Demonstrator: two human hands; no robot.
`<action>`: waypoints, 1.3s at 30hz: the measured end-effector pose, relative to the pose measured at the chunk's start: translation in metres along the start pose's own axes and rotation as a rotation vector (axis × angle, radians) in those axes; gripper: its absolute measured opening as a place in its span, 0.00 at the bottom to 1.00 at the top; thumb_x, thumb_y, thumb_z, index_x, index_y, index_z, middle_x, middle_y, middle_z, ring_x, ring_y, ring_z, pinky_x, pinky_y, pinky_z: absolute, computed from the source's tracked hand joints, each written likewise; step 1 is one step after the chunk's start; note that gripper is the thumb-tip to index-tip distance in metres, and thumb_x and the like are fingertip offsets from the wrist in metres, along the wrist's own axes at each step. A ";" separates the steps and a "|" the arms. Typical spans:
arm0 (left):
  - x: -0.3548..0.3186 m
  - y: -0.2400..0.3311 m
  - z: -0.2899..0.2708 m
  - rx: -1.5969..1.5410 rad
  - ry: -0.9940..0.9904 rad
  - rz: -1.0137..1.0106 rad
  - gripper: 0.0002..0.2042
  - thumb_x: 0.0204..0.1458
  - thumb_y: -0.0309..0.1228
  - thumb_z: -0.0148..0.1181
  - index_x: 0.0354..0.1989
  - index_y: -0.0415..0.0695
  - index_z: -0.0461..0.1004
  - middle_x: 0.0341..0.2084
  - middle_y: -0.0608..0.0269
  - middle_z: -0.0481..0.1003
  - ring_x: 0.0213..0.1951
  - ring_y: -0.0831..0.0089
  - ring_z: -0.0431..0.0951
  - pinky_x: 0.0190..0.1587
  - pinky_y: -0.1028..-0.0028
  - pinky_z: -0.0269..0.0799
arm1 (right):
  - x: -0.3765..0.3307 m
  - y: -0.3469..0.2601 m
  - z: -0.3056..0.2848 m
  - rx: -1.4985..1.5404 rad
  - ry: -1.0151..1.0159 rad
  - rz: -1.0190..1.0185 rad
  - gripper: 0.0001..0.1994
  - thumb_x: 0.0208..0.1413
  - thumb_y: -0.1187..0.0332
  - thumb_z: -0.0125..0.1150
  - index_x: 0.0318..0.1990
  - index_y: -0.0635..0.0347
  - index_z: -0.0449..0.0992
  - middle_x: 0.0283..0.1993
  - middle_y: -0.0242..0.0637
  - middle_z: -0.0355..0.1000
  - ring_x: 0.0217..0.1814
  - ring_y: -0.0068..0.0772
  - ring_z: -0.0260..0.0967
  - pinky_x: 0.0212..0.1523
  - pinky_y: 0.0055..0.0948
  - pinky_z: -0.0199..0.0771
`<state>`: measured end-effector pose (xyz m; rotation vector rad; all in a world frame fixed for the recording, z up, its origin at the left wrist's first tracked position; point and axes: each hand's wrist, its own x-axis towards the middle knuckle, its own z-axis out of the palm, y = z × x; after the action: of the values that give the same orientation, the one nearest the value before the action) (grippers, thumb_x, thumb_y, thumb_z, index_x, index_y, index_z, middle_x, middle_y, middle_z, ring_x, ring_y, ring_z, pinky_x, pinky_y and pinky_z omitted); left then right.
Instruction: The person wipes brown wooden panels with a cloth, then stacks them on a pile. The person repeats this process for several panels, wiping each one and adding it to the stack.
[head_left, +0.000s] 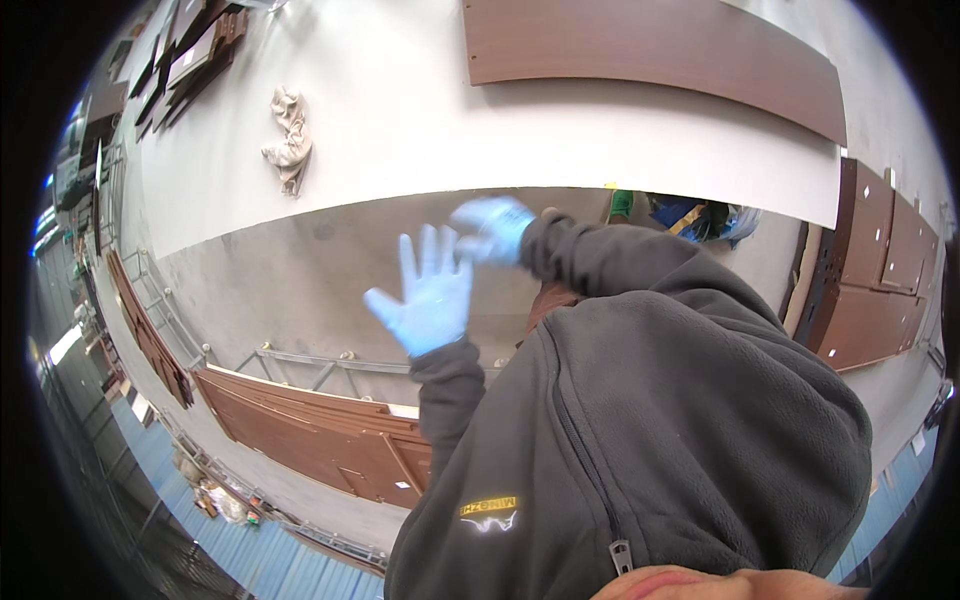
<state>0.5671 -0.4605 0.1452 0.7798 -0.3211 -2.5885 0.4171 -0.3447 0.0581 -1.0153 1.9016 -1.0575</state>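
Observation:
My left hand (432, 298), in a light blue glove, is held up over the floor with its fingers spread and nothing in it. Close by its fingertips is my right hand (495, 228), gloved in the same blue and slightly smeared by motion. Its fingers point left and stand apart, and no object shows in them. Whether the two hands touch, I cannot tell. Beyond them runs the edge of a white tabletop (400, 150). A crumpled beige cloth or glove (288, 142) lies on it, left of my hands.
A long brown board (650, 55) rests on the tabletop at the far right. Brown panels are piled at the far left (200, 60), stacked at the right (870, 270) and along a metal rack (320, 372) at the near left (300, 430). Blue plastic (735, 222) lies under the table edge.

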 end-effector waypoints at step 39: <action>0.071 -0.334 0.056 0.235 0.299 -0.643 0.57 0.54 0.75 0.55 0.82 0.52 0.40 0.81 0.58 0.43 0.80 0.52 0.45 0.76 0.36 0.48 | -0.182 0.226 -0.374 -0.769 0.732 0.178 0.22 0.55 0.50 0.67 0.41 0.63 0.76 0.42 0.48 0.75 0.48 0.55 0.70 0.56 0.50 0.68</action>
<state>0.3734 -0.1914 0.0468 1.5489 -0.3243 -2.9745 0.1098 0.0153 0.0446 -0.8638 3.0766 -0.6157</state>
